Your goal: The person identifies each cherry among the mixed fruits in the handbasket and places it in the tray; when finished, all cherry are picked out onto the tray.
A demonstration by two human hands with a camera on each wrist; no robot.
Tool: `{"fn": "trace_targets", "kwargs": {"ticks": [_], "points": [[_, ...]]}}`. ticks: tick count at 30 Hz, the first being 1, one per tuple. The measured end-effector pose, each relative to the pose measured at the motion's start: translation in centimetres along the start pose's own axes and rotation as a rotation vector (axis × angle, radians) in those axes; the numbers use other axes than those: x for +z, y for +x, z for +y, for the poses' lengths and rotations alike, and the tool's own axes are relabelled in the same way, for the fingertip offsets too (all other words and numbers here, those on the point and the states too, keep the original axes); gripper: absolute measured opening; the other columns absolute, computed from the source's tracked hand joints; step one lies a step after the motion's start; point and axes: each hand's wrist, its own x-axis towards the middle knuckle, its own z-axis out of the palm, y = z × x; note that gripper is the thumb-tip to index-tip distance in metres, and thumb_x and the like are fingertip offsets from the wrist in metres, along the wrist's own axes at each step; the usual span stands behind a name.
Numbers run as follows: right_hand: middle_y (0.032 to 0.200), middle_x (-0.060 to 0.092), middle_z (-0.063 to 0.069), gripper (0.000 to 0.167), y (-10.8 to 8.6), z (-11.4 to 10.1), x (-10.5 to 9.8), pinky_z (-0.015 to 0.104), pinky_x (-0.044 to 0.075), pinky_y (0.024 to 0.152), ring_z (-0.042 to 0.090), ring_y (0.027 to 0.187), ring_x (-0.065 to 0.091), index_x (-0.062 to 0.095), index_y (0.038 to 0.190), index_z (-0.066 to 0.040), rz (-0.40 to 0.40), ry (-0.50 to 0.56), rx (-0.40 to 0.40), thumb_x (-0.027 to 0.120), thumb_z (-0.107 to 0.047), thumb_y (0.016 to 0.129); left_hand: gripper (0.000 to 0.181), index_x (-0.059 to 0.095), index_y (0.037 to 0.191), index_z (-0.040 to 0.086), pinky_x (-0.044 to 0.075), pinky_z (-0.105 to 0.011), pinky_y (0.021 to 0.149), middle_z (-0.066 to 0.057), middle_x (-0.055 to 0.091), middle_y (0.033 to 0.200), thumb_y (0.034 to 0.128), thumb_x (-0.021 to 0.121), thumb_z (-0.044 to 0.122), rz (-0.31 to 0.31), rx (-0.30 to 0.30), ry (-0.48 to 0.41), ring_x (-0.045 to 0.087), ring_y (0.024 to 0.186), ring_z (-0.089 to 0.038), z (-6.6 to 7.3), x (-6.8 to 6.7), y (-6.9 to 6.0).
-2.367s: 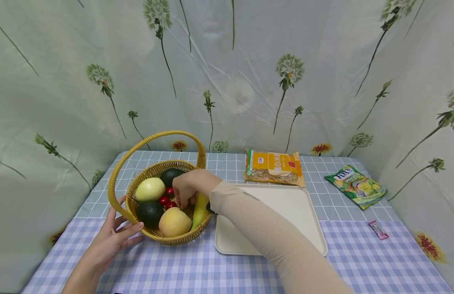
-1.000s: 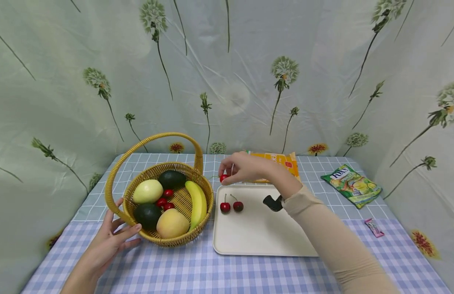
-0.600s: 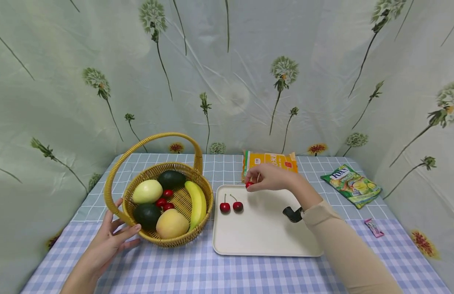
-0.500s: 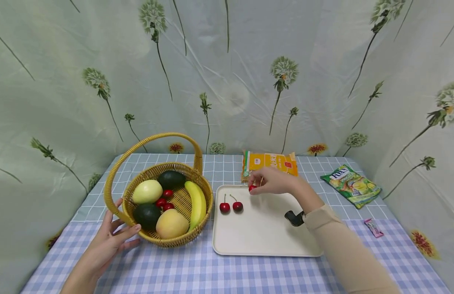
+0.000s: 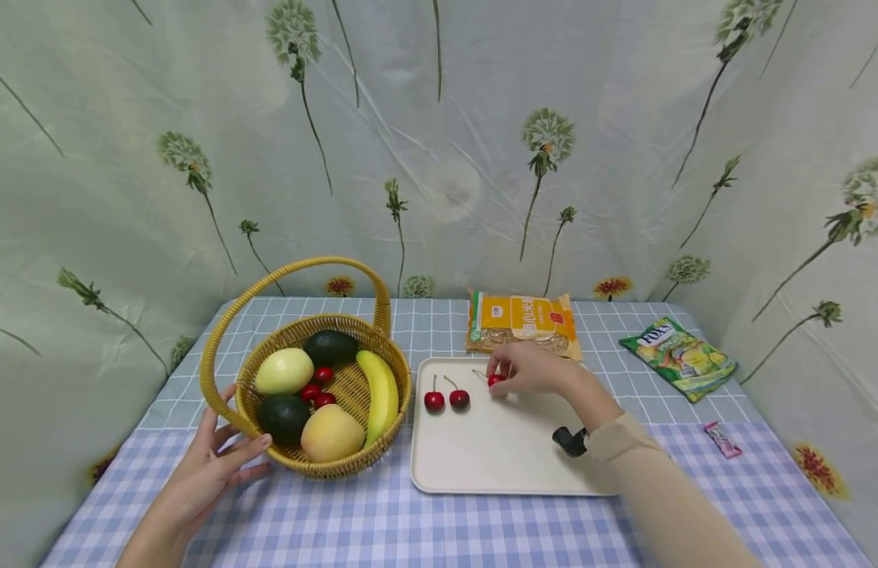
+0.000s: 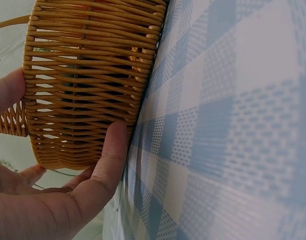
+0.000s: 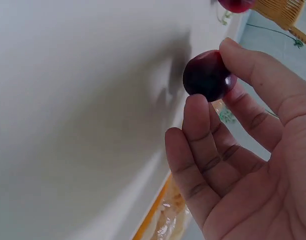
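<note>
My right hand [image 5: 527, 369] pinches a red cherry [image 7: 208, 75] between thumb and fingertips, low over the cream tray [image 5: 481, 465]. The held cherry's stem points left. Two other cherries [image 5: 435, 401] with stems sit on the tray's left side. My left hand [image 5: 214, 461] rests against the near-left side of the wicker basket [image 6: 88, 100], its fingers spread on the outer wall and thumb near the rim. Inside the basket are a banana [image 5: 379, 398], a peach [image 5: 332, 433], a pale yellow-green fruit [image 5: 284, 371], two dark green oval fruits [image 5: 284, 419] and several red cherries [image 5: 324, 400].
Behind the tray lies an orange noodle package [image 5: 524, 322]. A green FOX'S candy bag [image 5: 680, 359] and a small pink wrapped candy [image 5: 723, 439] lie to the right. The basket's tall handle [image 5: 297, 272] arches above the fruit. A floral curtain surrounds the table.
My right hand has carried a cherry from the basket rightward, then lowered it toward the tray beside the other two. My left hand has stayed at the basket.
</note>
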Motion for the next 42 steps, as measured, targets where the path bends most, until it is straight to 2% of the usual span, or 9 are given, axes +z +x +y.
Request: {"fn": "trace_targets", "kwargs": {"ticks": [4,11,16,21,26,32,37,42], "points": [[0.089,0.066,-0.001,0.016,0.1,0.1,0.5,0.027,0.051,0.072,0.014,0.08,0.058,0.071,0.101,-0.016,0.017,-0.008,-0.012,0.085,-0.019,0.094,0.107,-0.015,0.17,0.037,0.066,-0.044,0.09,-0.035,0.011,0.169,0.1068,0.067,0.013,0.0,-0.007,-0.001,0.058,0.117,-0.007,0.0,0.0,0.1],[0.084,0.06,-0.001,0.03,0.1,0.0,0.8,0.025,0.045,0.068,0.014,0.077,0.054,0.067,0.099,-0.015,0.025,-0.027,0.009,0.089,-0.033,0.091,0.106,-0.015,0.17,0.037,0.066,-0.042,0.089,-0.035,0.011,0.169,0.1069,0.067,0.012,-0.004,0.002,-0.012,0.06,0.109,0.001,-0.1,0.0,0.1],[0.093,0.065,0.001,0.035,-0.3,0.0,0.8,0.027,0.049,0.073,0.016,0.084,0.057,0.068,0.106,-0.014,0.026,-0.023,0.002,0.09,-0.035,0.089,0.106,-0.015,0.17,0.038,0.066,-0.043,0.089,-0.035,0.011,0.169,0.1071,0.067,0.013,-0.001,-0.005,-0.011,0.059,0.111,-0.001,-0.2,0.0,0.1],[0.11,0.072,0.002,0.035,-1.0,0.3,0.7,0.03,0.057,0.086,0.014,0.093,0.065,0.072,0.117,-0.014,0.01,0.017,-0.036,0.09,-0.026,0.089,0.107,-0.016,0.17,0.037,0.066,-0.043,0.089,-0.035,0.011,0.169,0.1075,0.066,0.013,-0.003,-0.007,-0.013,0.059,0.109,0.001,-0.1,0.0,0.1],[0.119,0.075,0.004,0.034,-1.4,0.7,0.8,0.028,0.06,0.084,0.013,0.094,0.071,0.073,0.123,-0.009,-0.031,0.11,-0.089,0.082,-0.007,0.091,0.107,-0.016,0.17,0.038,0.066,-0.042,0.089,-0.035,0.01,0.169,0.1075,0.066,0.013,-0.006,-0.006,-0.017,0.06,0.107,0.004,-0.1,0.0,0.1],[0.11,0.076,0.002,0.03,-1.2,0.6,1.0,0.025,0.059,0.079,0.014,0.092,0.07,0.074,0.118,-0.01,-0.05,0.133,-0.095,0.074,0.002,0.09,0.107,-0.016,0.17,0.037,0.066,-0.044,0.089,-0.035,0.009,0.169,0.1072,0.066,0.012,-0.007,0.0,-0.015,0.061,0.107,0.002,-0.1,-0.1,0.0],[0.102,0.075,-0.002,0.02,-1.1,0.4,1.1,0.025,0.058,0.081,0.013,0.09,0.067,0.074,0.112,-0.013,-0.032,0.098,-0.079,0.08,-0.008,0.093,0.106,-0.016,0.17,0.037,0.067,-0.044,0.089,-0.035,0.01,0.169,0.1074,0.066,0.012,-0.012,0.004,-0.009,0.061,0.109,0.0,-0.1,-0.1,0.1],[0.096,0.073,-0.003,0.02,-1.0,0.2,1.4,0.024,0.056,0.079,0.012,0.087,0.064,0.072,0.106,-0.013,-0.009,0.088,-0.074,0.086,-0.018,0.093,0.106,-0.016,0.17,0.038,0.067,-0.043,0.089,-0.034,0.01,0.169,0.1074,0.066,0.012,-0.013,0.004,-0.017,0.062,0.107,0.002,-0.2,-0.1,0.1]]}}
